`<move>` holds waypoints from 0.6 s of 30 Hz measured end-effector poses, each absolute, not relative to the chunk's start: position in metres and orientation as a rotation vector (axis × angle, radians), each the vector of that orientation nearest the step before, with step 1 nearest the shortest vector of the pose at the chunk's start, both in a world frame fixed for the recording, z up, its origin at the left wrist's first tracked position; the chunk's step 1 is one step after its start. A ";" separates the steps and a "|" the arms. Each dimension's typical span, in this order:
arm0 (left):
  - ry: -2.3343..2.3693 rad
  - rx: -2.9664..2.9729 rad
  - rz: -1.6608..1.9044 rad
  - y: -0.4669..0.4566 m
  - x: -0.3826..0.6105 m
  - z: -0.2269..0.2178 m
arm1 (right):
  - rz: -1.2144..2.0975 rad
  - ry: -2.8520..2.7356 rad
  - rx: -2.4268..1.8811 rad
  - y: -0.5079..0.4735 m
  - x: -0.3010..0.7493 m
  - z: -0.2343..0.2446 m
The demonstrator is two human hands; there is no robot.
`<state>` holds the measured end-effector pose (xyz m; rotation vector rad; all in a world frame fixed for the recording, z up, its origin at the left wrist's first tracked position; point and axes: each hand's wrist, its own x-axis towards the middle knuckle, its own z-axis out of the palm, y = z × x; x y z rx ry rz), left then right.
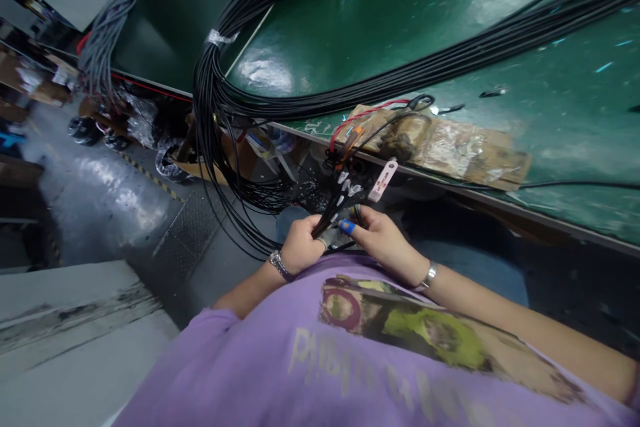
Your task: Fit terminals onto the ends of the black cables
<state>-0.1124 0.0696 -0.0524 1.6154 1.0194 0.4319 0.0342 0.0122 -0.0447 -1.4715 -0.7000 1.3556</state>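
My left hand [300, 245] is closed round a thin bunch of black wires [334, 203] that runs up toward the bench edge. My right hand [383, 237] is curled close beside it, pinching the same wire ends, with a blue tip [347, 227] showing at a finger. Both hands sit low, in front of my purple shirt. Small white tags [347, 184] hang on the wires just above the hands, and a white label with red marks [383, 180] dangles beside them.
A thick bundle of black cables [400, 83] sweeps across the green bench [575, 113] and loops down over its edge at left [207, 127]. Taped brown cardboard [465, 147] lies on the bench edge. Grey cables [103, 33], boxes and wire coils sit on the floor at left.
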 end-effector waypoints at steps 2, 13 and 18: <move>0.983 1.549 0.389 0.072 -0.112 -0.049 | 1.404 -0.651 -1.493 0.013 0.032 -0.048; 1.041 1.289 0.281 0.075 -0.111 -0.035 | 1.506 -0.646 -1.297 0.012 0.034 -0.052; 1.029 1.280 0.264 0.075 -0.112 -0.038 | 1.485 -0.651 -1.295 0.011 0.034 -0.053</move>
